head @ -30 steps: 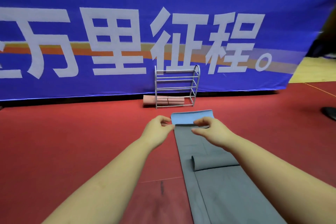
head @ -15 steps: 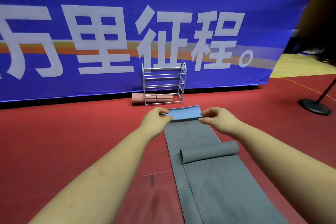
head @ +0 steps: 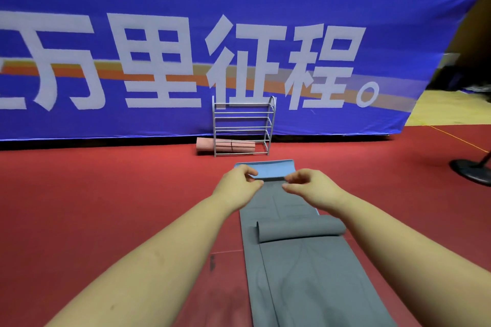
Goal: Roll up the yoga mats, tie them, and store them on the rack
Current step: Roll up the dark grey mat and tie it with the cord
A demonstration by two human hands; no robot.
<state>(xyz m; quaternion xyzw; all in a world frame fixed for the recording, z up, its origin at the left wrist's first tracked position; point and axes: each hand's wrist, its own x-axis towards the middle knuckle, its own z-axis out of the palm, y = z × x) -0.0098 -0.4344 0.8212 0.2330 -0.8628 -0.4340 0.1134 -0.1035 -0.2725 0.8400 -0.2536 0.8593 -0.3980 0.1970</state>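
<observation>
A red carpeted floor [head: 93, 207] runs to a blue fabric banner [head: 239, 34] with a silver wire rack [head: 243, 126] before it. A long grey rubbery yoga mat [head: 305, 273] lies flat on the floor. The left hand [head: 236, 186] and right hand [head: 313, 187] pinch its far end, folded back to show its light-blue underside.

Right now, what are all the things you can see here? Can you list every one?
Grey yoga mat: one, grey on top and light blue underneath, on the floor, far end folded back, a loose curl across its middle.
Pink rolled mat: one, pink, tied, on the bottom shelf of the rack.
Rack: one, silver metal, against the banner.
Banner: one, blue with white characters and an orange stripe, behind the rack.
Floor: red, under everything.
Stand base: one, black, far right.
Left hand: pinches the mat's folded end.
Right hand: pinches it too.
</observation>
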